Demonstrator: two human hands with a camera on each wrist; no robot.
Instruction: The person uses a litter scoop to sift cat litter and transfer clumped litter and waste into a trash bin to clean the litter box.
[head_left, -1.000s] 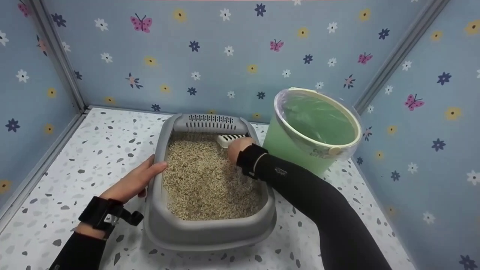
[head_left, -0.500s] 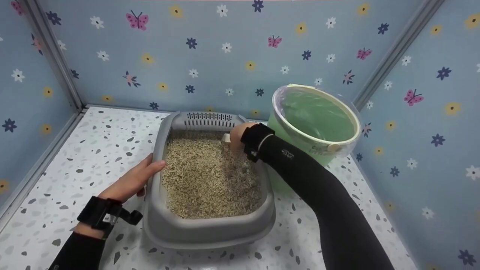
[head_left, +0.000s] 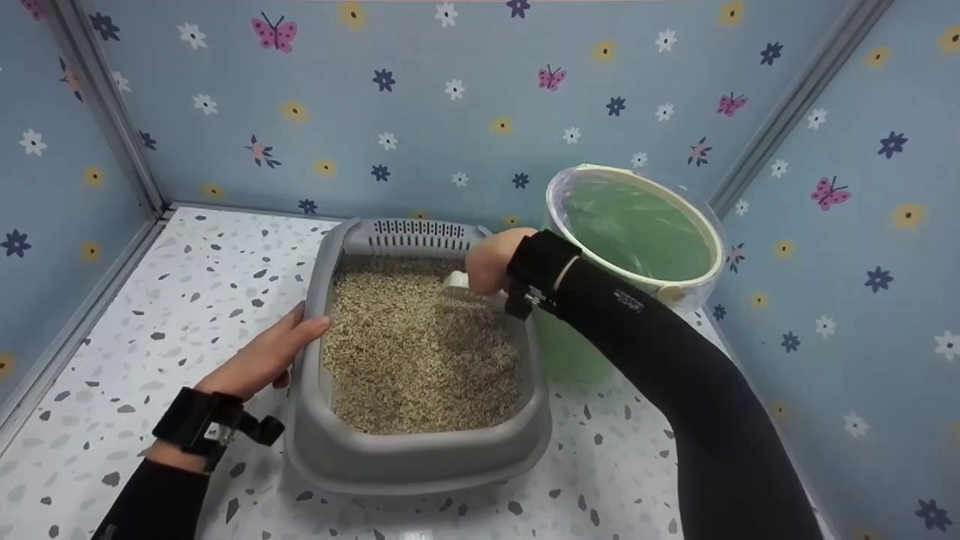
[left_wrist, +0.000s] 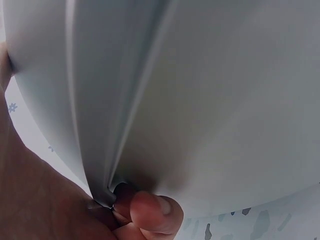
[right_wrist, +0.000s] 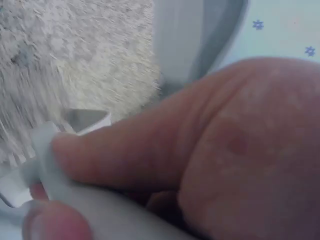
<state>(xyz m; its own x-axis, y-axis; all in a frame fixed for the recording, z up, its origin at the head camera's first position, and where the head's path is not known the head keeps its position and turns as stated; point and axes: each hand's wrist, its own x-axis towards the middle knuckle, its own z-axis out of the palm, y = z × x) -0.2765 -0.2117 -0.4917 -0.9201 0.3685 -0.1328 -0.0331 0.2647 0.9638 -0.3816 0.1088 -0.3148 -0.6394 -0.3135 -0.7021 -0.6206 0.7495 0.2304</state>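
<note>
A grey litter tray (head_left: 405,461) full of beige pellets (head_left: 409,352) stands on the speckled floor. My left hand (head_left: 262,360) grips its left rim, thumb over the edge and fingers curled under the lip (left_wrist: 145,212). My right hand (head_left: 491,259) is at the tray's far right corner and holds the handle of a white slotted scoop (head_left: 456,281); the thumb (right_wrist: 115,150) presses along the handle. The scoop's head is mostly hidden behind the hand. A pale green bin (head_left: 637,232) lined with a clear bag stands just right of the tray.
Blue flowered walls (head_left: 450,112) close in the back and both sides, with metal corner posts (head_left: 112,112). Bare speckled floor (head_left: 187,277) lies left of the tray and in front of it. The bin fills the back right corner.
My right hand has lifted the scoop out of the pellets and drawn it up and right toward the bin. The left hand has stayed on the rim.
</note>
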